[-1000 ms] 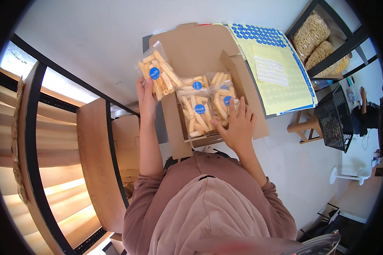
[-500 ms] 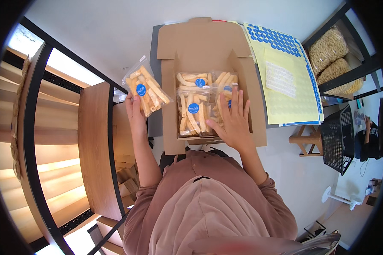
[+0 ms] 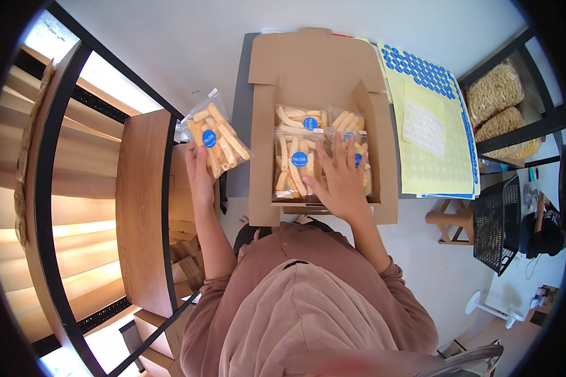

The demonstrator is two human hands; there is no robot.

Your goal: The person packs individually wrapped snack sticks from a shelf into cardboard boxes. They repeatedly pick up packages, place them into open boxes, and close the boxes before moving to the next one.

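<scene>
My left hand (image 3: pixel 199 176) grips the lower left edge of a clear zip bag of pale stick snacks (image 3: pixel 228 143). That bag has a round blue sticker and is held up left of an open brown cardboard box (image 3: pixel 317 69). Inside the box lie several like bags; one snack bag (image 3: pixel 288 177) fills the near left part and another snack bag (image 3: pixel 287 115) lies behind it. My right hand (image 3: pixel 346 188) rests over the bags at the box's right side, fingers spread, partly covering them.
The box stands on a grey tabletop (image 3: pixel 238 169). Blue-dotted yellow sticker sheets (image 3: pixel 415 166) lie to its right. Beyond are a shelf with big snack bags (image 3: pixel 497 94), a wooden stool (image 3: pixel 454 220), a black crate (image 3: pixel 493 220) and another person (image 3: pixel 544 229). A wooden shelf (image 3: pixel 144 213) stands left.
The box and table have shifted slightly rightward in view. My left hand still holds its bag, now a little nearer the box's side in tilt; my right hand stays spread over the bags.
</scene>
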